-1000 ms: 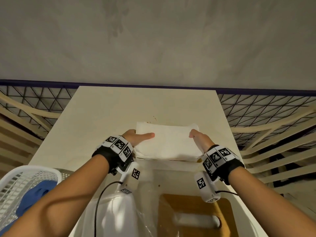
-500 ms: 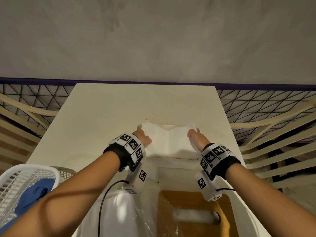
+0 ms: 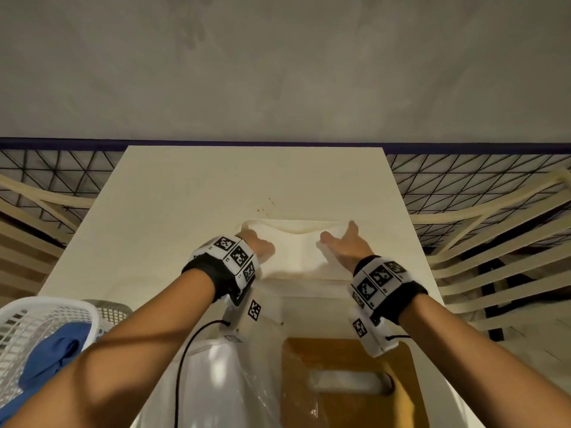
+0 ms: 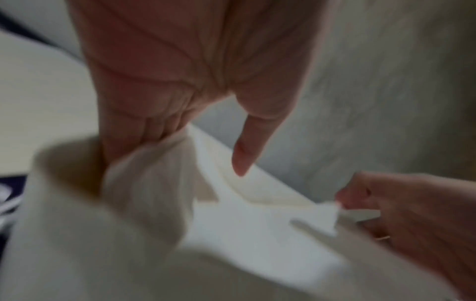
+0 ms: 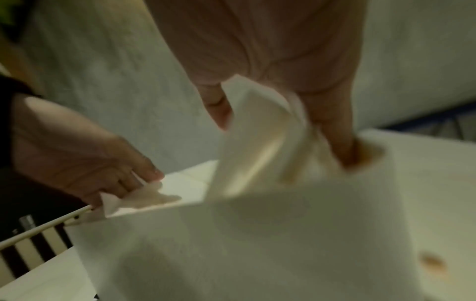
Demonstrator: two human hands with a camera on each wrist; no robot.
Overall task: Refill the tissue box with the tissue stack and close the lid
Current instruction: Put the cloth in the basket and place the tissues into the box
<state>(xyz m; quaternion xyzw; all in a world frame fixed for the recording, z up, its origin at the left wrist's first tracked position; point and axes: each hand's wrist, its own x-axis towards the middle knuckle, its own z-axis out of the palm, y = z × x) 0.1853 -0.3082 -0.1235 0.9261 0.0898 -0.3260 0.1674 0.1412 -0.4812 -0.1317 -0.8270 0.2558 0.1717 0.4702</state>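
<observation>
The white tissue box [image 3: 296,277] stands open on the cream table [image 3: 185,211]. Inside it the white tissue stack [image 3: 296,251] sags in the middle. My left hand [image 3: 259,247] grips the stack's left end, fingers down along the box wall [image 4: 64,224] and thumb above the tissues [image 4: 257,234]. At the other end, my right hand [image 3: 343,242] holds the stack [image 5: 257,132] between thumb and fingers, and its fingers reach into the box [image 5: 283,244]. The wooden lid [image 3: 349,406] with a slot lies near me. Both wrist views are blurred.
Clear plastic wrapping [image 3: 222,381] lies left of the lid. A white laundry basket [image 3: 37,319] with blue cloth [image 3: 52,356] sits at the table's near left. A slatted frame [image 3: 494,257] and black netting flank the table; a grey wall is behind.
Both hands have moved away from me and down, taking the tissue stack from on top of the box into it. The stack now bends in the middle.
</observation>
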